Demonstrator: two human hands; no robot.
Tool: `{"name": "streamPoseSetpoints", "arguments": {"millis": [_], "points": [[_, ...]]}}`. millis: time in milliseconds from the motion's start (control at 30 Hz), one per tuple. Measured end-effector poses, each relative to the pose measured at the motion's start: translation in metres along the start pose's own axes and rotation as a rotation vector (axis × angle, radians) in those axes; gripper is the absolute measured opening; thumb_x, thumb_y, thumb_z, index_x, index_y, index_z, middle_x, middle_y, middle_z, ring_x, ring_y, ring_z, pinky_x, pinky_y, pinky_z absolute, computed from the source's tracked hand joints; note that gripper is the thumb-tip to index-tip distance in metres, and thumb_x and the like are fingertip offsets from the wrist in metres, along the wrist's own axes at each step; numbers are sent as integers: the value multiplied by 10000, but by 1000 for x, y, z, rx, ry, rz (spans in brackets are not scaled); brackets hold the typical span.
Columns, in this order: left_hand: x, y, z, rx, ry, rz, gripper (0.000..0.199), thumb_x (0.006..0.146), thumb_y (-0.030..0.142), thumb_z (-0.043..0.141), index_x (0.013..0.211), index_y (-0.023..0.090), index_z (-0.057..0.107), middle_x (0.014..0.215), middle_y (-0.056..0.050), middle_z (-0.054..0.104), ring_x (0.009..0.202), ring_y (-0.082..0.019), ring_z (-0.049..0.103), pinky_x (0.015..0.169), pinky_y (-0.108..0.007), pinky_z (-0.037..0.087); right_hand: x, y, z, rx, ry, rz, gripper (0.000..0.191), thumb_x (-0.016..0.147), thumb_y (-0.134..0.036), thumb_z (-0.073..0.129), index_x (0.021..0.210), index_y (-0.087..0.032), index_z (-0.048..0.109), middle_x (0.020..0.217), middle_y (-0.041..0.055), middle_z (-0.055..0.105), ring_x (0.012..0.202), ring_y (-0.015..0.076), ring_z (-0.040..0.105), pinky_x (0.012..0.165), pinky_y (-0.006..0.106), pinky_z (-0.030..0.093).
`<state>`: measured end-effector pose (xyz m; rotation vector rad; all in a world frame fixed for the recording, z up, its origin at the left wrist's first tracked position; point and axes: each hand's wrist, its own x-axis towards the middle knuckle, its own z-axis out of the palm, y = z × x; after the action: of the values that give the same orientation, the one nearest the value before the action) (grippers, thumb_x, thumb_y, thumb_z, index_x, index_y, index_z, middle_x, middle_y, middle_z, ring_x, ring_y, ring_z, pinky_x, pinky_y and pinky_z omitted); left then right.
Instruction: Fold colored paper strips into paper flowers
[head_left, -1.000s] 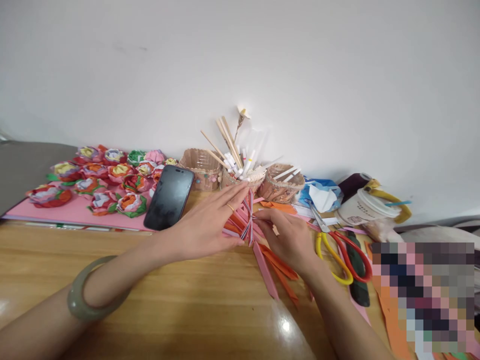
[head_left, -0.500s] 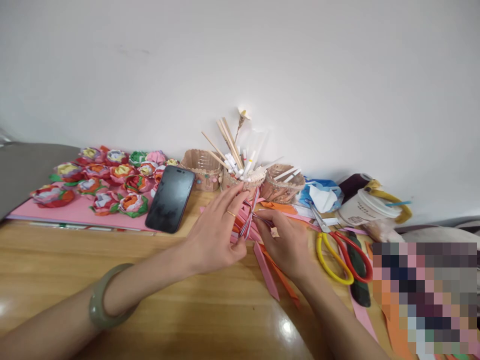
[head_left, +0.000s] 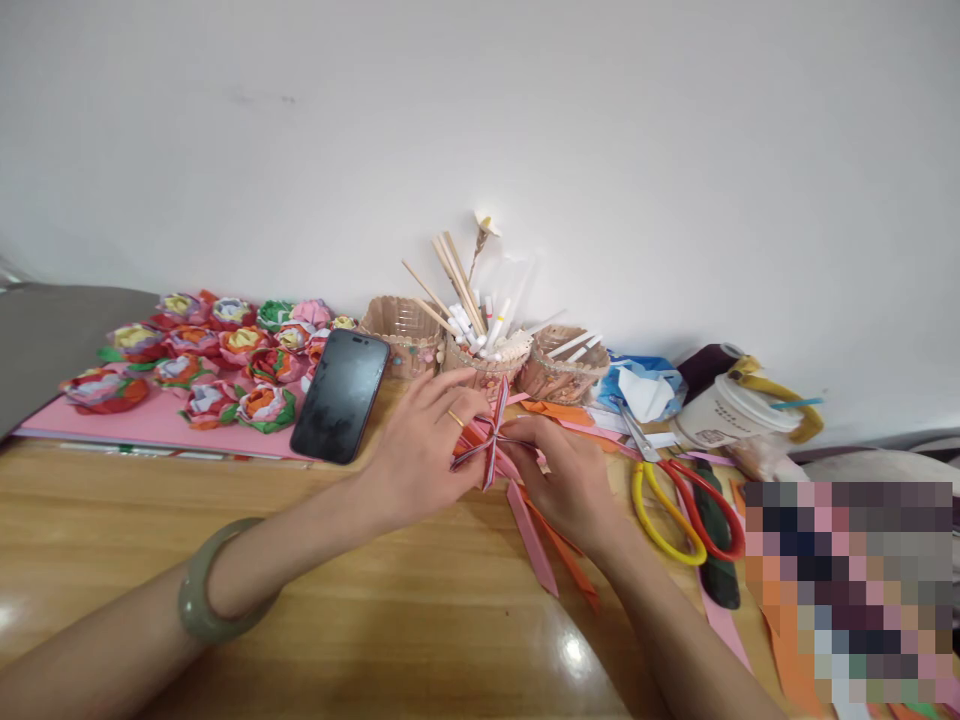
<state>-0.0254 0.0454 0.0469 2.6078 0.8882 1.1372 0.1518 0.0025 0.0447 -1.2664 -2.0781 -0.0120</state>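
Observation:
A bundle of folded paper strips (head_left: 493, 440), pink, white and dark-edged, spreads out like a cross between my hands. My left hand (head_left: 431, 440), with a ring and a green bangle, grips its left side between thumb and fingers. On the right side, my right hand (head_left: 562, 470) pinches one arm of the bundle. Pink strips (head_left: 534, 545) and orange strips (head_left: 564, 550) lie on the wooden table (head_left: 360, 620) below my right hand.
Folded paper flowers (head_left: 195, 345) cover a pink sheet (head_left: 45, 420) at the left. A phone (head_left: 340, 395) leans beside them. Behind stand woven baskets (head_left: 405, 335) with sticks and markers. Scissors (head_left: 670, 510) and a lidded cup (head_left: 731, 410) are at the right.
The strips have turned and opened into a clearer cross shape. My left hand's fingers have come down and curled closer around them. My right hand has shifted slightly, still pinching.

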Motion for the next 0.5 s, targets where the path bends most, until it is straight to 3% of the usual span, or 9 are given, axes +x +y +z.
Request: {"name": "streamPoseSetpoints", "arguments": {"millis": [367, 500], "points": [[-1, -6, -4, 127, 37, 222, 186, 780, 142, 521, 939, 172, 614, 951, -55, 710, 1076, -223, 580, 1011, -472, 351, 3, 1, -3, 33, -107, -51, 102, 865, -136, 492, 798, -160, 565, 708, 46, 667, 605, 136, 587, 551, 216, 413], [3, -12, -6, -57, 12, 250, 125, 829, 144, 500, 853, 150, 623, 893, -73, 709, 932, -172, 634, 878, -358, 478, 4, 3, -5, 25, -112, -30, 99, 873, -166, 504, 802, -156, 572, 691, 43, 666, 588, 138, 588, 545, 217, 406]]}}
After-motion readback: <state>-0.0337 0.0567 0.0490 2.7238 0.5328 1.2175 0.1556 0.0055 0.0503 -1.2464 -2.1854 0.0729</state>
